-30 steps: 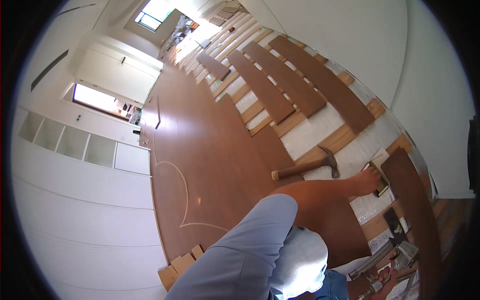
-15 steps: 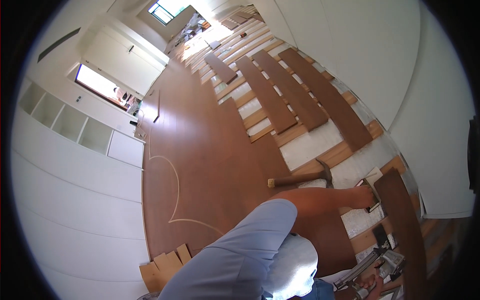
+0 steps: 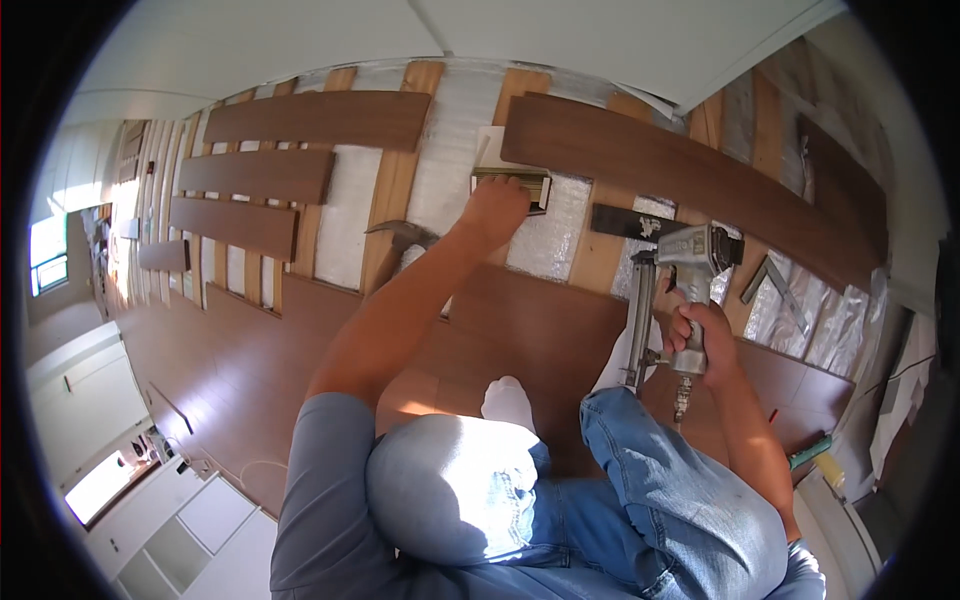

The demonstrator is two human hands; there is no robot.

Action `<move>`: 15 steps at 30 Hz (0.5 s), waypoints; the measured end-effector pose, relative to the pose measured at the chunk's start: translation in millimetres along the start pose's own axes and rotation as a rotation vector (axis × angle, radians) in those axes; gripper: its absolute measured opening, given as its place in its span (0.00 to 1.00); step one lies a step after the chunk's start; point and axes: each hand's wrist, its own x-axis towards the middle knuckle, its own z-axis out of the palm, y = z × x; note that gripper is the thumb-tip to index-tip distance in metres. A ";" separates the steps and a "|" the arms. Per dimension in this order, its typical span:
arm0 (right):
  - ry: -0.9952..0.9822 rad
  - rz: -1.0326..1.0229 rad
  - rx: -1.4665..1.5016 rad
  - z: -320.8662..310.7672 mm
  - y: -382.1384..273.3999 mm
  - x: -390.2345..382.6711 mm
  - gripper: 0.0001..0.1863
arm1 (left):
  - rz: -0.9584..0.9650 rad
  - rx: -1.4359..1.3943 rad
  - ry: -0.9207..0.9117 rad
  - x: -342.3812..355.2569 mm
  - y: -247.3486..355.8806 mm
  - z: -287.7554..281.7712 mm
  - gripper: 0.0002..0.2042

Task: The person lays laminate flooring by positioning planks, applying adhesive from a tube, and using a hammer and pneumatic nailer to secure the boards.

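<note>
My left hand (image 3: 497,208) reaches over a small open box (image 3: 540,192) holding brass-coloured strips that look like nail strips. Its fingers curl down into the box, and their tips are hidden. A metal air nail gun (image 3: 692,255) stands upright in my right hand (image 3: 706,335), the fingers wrapped round its handle and an air fitting at the lower end. Behind my left forearm lies a claw hammer (image 3: 405,235), partly covered. Just beyond the box is a long brown floorboard (image 3: 640,160), resting across the wooden battens. A dark flat bar (image 3: 630,221) lies beside the nail gun's head.
Several loose boards (image 3: 315,118) lie across battens (image 3: 400,150) over silvery sheeting. Laid brown flooring (image 3: 520,310) spreads around my feet. A metal square (image 3: 785,290) rests right of the nail gun. White panels (image 3: 280,40) stand along the far side.
My view has swung round to the right. The nail gun in my right hand, low at the edge before, now shows fully. My left hand stays at the box.
</note>
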 end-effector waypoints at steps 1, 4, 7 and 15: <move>0.030 0.021 0.009 2.1 -0.7 -0.3 0.12 | 0.029 0.009 0.015 -1.0 0.3 -1.8 0.06; 0.016 0.031 0.004 6.1 -3.3 -1.1 0.15 | 0.070 0.052 0.013 -2.9 0.8 -6.6 0.07; 0.027 0.041 0.006 6.7 -4.4 -3.6 0.19 | 0.045 0.056 -0.034 -3.8 -1.4 -11.3 0.07; 0.037 0.010 -0.013 10.8 -4.6 0.3 0.18 | 0.007 -0.122 -0.039 -2.4 -20.6 3.0 0.08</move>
